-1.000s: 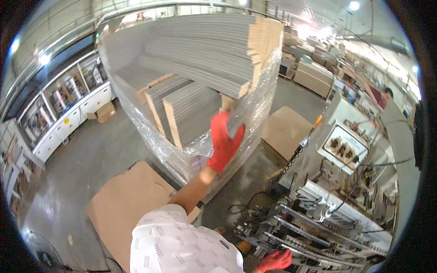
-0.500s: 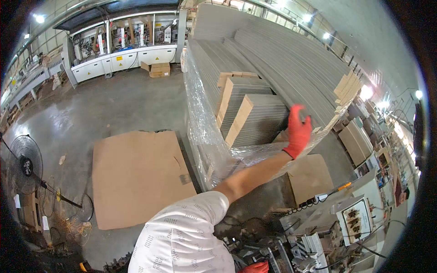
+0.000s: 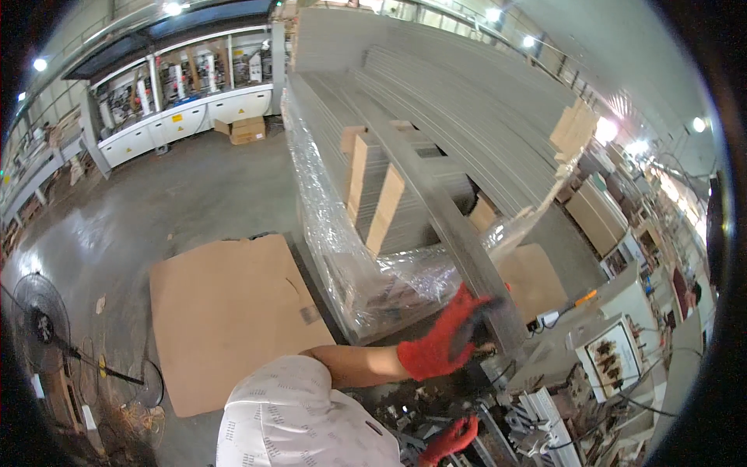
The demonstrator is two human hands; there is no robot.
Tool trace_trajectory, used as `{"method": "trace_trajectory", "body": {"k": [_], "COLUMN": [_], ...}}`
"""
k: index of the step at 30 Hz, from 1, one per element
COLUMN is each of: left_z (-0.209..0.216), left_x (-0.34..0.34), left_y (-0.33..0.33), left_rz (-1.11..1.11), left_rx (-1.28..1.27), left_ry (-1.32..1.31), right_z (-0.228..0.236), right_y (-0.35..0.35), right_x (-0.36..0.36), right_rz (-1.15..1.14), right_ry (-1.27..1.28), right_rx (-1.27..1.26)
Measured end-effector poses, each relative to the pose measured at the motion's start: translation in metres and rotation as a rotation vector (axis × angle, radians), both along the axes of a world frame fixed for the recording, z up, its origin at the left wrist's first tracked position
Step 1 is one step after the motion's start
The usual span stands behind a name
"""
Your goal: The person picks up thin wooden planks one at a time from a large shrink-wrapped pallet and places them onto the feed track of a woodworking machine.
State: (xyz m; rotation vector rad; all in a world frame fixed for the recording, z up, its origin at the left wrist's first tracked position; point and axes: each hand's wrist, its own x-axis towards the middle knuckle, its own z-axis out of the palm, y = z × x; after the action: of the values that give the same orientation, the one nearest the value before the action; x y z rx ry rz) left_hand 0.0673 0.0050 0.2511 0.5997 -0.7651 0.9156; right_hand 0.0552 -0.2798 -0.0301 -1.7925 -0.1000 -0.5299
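A long grey board (image 3: 445,214) slants from the far left of a big stack (image 3: 475,101) of similar boards down toward me, across its near side. My left hand (image 3: 440,342), in a red glove, is closed on this board close to its near end, partly smeared by motion. Beneath the board, shorter stacked pieces show pale wooden end strips (image 3: 387,210). My right hand (image 3: 451,440), also red-gloved, is low in the picture beside machine parts, fingers stretched out, with nothing visible in it.
Clear plastic wrap (image 3: 327,257) hangs round the stack's near and left sides. A flat cardboard sheet (image 3: 226,311) lies on the floor at left, near a standing fan (image 3: 43,323). Machine parts (image 3: 537,428) and a white panel (image 3: 611,358) stand at lower right.
My left hand has come down and toward me from above the stack, now gripping the long grey board, whose near end has swung out past the stack. My right hand shows more.
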Motion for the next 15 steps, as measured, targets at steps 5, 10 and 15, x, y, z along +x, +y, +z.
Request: {"method": "trace_trajectory", "body": {"k": [5,10,15], "left_z": [-0.02,-0.039,-0.076], "left_x": [-0.008,-0.004,-0.001], "left_y": [0.063,0.004,-0.004], "left_rz": [0.856,0.204,-0.228], "left_rx": [0.428,0.084,0.069], "left_ry": [0.521,0.66,0.557], "right_z": [0.118,0.174,0.112], "right_y": [0.057,0.077,0.006], "right_x": [-0.02,-0.031,-0.009], "right_rz": [0.373,0.432,-0.11], "right_ry": [-0.093,0.266,0.114], "right_rx": [0.071,1.284,0.734]}}
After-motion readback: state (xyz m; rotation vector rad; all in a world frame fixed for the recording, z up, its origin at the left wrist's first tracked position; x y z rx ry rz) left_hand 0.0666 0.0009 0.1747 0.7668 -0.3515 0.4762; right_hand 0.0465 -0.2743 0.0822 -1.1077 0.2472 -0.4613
